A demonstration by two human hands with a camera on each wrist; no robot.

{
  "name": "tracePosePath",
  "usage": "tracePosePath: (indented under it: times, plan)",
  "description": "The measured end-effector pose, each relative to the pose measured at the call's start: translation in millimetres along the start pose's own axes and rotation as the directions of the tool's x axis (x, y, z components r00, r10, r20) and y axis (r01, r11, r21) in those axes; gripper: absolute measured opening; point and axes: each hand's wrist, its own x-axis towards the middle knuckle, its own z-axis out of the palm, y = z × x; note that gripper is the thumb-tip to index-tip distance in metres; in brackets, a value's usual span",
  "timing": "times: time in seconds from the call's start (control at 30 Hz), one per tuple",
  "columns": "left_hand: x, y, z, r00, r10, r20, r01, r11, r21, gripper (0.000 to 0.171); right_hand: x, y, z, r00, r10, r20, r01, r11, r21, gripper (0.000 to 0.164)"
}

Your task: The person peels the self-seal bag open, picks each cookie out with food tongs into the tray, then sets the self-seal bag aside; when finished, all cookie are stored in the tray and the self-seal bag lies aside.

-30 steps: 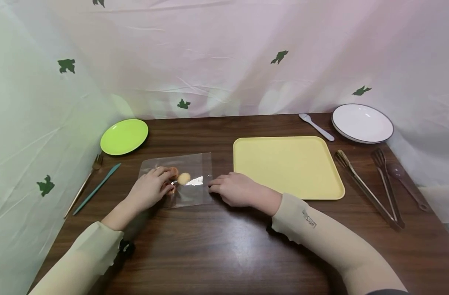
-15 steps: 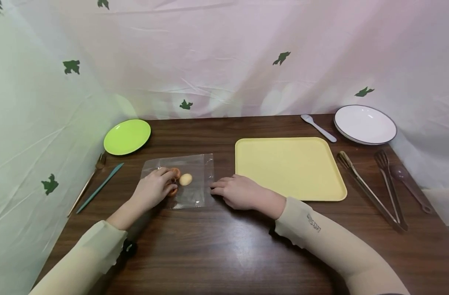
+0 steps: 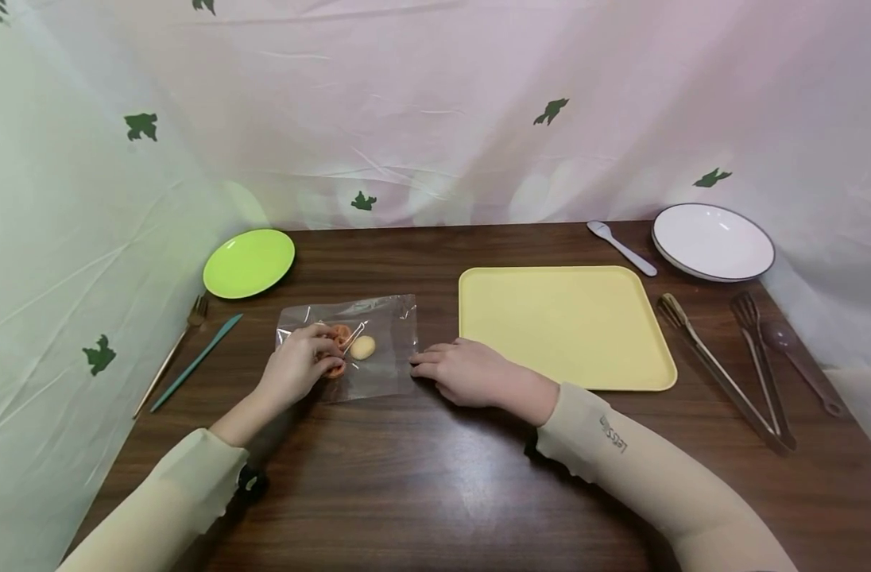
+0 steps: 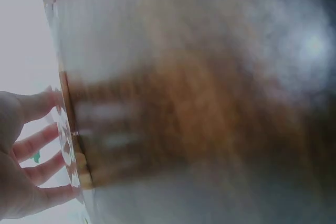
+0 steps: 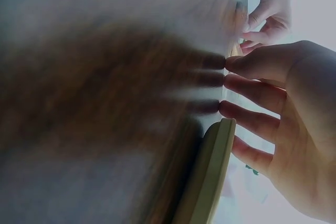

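A clear plastic bag [image 3: 389, 361] lies on the table, in the head view left of centre. Inside it are a pale round piece [image 3: 363, 348] and orange-brown round pieces [image 3: 342, 333], partly covered by my left hand [image 3: 301, 361]. That hand's fingertips rest on the bag over the orange pieces; its fingers are spread and slightly bent in the left wrist view. My right hand [image 3: 466, 372] touches the table with its fingertips, just beside the bag's right edge and the corner of the yellow tray [image 3: 564, 326]. Nothing shows in its grasp in the right wrist view.
A green plate [image 3: 249, 264], a copper fork [image 3: 171, 353] and a teal knife [image 3: 195, 364] are at the left. On the right lie a white bowl [image 3: 713, 241], a pale spoon [image 3: 623, 249], metal tongs [image 3: 721, 377] and a dark spoon [image 3: 800, 365]. Cloth walls enclose the table.
The view has shifted slightly. The bag's film has creased differently, with its glare moved, and more of the orange pieces shows by my left fingers. My right hand stays by the bag's edge.
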Motion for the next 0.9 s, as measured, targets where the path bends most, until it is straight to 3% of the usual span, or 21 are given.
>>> tracePosePath:
  times: [0.27,0.63,0.9]
  plan:
    - [-1.0,0.8,2.8,0.998,0.053,-0.029,-0.052,0.998,0.044,0.005,-0.6,-2.5,-1.3,1.0,-0.014,-0.001,0.014,1.0,-0.021,0.038]
    - [-0.8,5.1,4.6,0.998,0.049,0.028,-0.051,0.993,0.107,0.006,-0.4,-1.7,0.9,1.0,-0.02,-0.007,0.02,1.0,-0.024,0.039]
    - [-1.6,8.8,5.5,0.992,0.128,0.016,-0.129,0.98,0.148,0.011,-6.2,-1.8,-1.2,1.0,-0.02,-0.004,0.019,1.0,-0.024,0.041]
